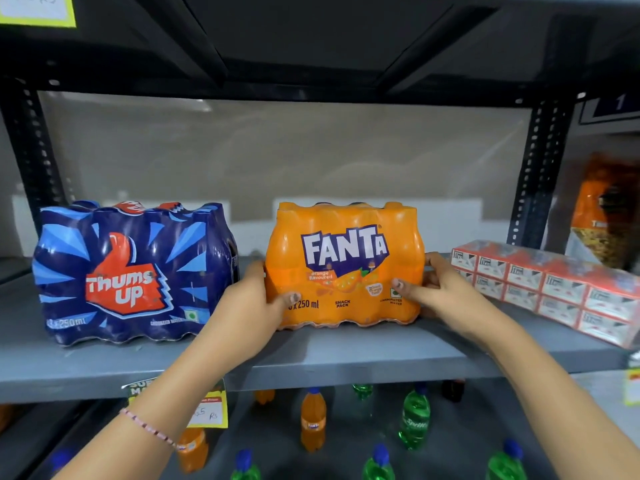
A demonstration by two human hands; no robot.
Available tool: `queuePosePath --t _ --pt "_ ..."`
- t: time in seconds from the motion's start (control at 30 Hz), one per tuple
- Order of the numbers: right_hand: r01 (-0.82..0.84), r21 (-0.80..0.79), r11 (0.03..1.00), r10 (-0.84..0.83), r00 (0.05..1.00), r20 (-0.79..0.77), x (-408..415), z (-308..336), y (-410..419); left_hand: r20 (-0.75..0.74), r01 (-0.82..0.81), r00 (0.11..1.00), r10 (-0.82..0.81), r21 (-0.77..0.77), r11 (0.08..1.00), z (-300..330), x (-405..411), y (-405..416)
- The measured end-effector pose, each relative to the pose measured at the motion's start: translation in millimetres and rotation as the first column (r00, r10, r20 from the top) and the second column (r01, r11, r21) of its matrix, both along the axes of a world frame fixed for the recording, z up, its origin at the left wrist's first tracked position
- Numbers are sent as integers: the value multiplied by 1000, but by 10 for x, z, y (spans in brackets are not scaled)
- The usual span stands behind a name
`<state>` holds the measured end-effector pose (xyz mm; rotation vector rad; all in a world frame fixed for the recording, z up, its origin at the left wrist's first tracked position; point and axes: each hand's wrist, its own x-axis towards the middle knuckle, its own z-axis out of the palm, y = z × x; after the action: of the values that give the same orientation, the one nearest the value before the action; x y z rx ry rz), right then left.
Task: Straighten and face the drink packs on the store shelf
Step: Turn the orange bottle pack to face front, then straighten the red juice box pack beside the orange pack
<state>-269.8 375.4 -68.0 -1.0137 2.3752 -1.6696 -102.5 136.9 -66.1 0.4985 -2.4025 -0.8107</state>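
Note:
An orange Fanta pack (346,251) stands upright in the middle of the grey shelf (311,362), its label facing me. My left hand (254,301) grips its left side, thumb on the front. My right hand (438,289) grips its right side the same way. A blue Thums Up pack (131,271) stands to the left, label facing front, turned slightly, apart from the Fanta pack.
A wrapped block of red-and-white small cartons (550,289) lies angled at the shelf's right. An orange snack bag (606,209) stands behind the right upright. Single orange and green bottles (313,420) stand on the shelf below. A yellow price tag (207,410) hangs from the shelf edge.

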Motion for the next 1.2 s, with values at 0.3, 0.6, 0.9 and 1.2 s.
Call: queuePosePath --t 0.3,0.6,0.9,1.2 --pt "7 -55 998 -4 998 62 157 -8 50 6 42 999 -43 42 998 18 115 -7" --pt "487 -52 872 -474 812 -341 -101 473 555 -372 218 924 -88 324 920 -147 146 142" --pt "708 655 264 -585 658 -475 -948 605 1020 -869 562 444 -218 80 823 260 -164 1093" --pt "885 105 453 -361 290 -886 -911 273 1073 -519 495 828 -211 501 710 602 -1490 2048"
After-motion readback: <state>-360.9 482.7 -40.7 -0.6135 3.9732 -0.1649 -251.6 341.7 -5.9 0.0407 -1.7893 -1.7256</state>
